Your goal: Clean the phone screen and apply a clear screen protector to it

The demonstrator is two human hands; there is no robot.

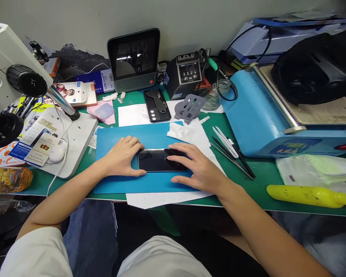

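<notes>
Worktop [248, 194], green, near edge overlapped by white paper [161, 199]; blue mat [118, 185] over it, offering bare room between its near edge and a dark-screened phone [157, 163] lying lengthwise, well in from the mat's corners. Hands, two: left hand [121, 158] pinching the phone's left end, thumb to near side, fingers to far; right hand [203, 169] spread, fingertips over the screen, thumb apart. White wipe [182, 133] at mat's far right corner; screen unit [135, 57] toward worktop's far edge.
</notes>
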